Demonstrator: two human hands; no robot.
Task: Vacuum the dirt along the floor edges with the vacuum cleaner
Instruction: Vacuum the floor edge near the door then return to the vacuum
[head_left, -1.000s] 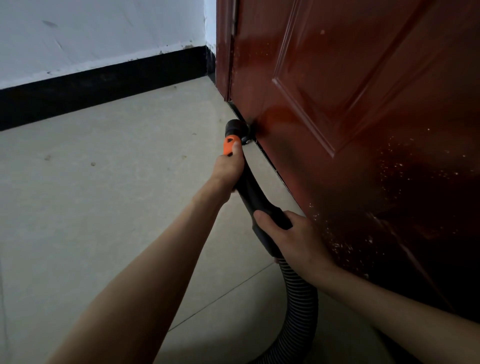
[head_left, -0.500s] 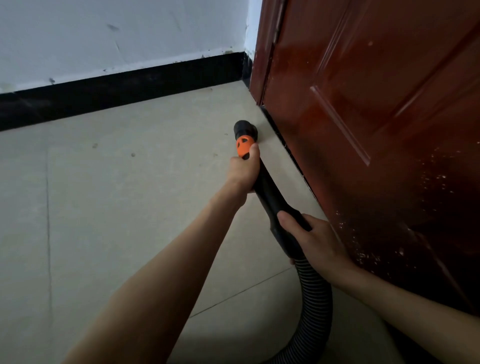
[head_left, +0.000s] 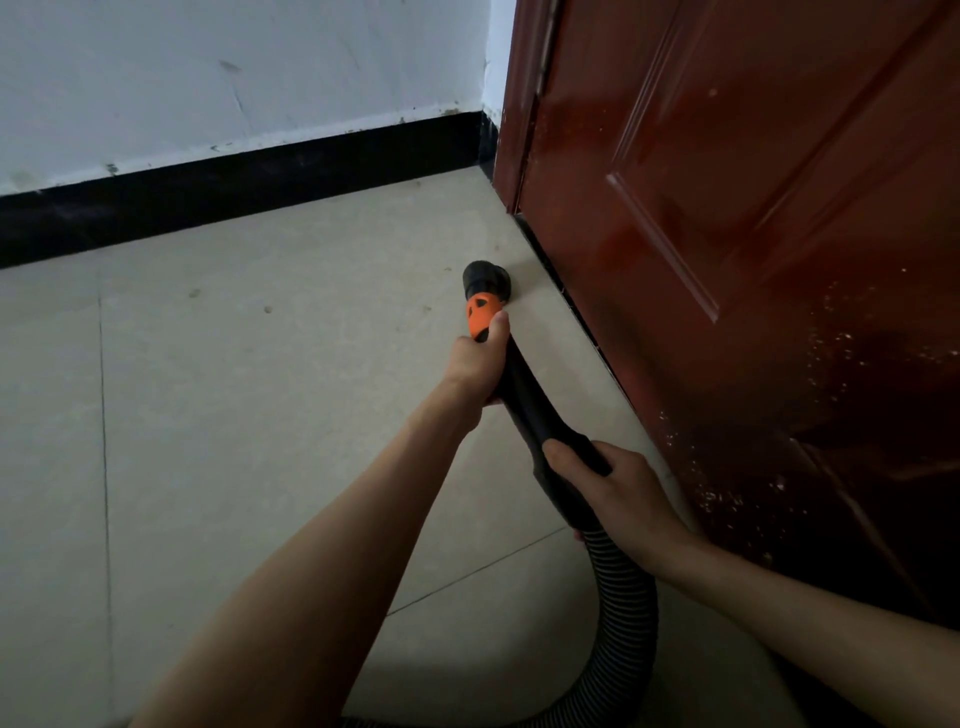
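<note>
Both hands, left hand (head_left: 475, 366) and right hand (head_left: 621, 491), grip the black plastic vacuum wand (head_left: 530, 410), its round nozzle (head_left: 488, 280) ahead of them on the beige tiled floor (head_left: 260, 415), likely mid-pass and next steered along the dark red-brown wooden door (head_left: 727, 260) edge.

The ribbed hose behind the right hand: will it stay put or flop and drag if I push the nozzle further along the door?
The ribbed hose curves loosely across the floor, so it probably bends easily and trails. The black tube, gripped by the left hand and the right hand, looks rigid and should steer predictably.

Red-brown door (head_left: 727, 234), white wall (head_left: 234, 78) above black skirting (head_left: 234, 192).
</note>
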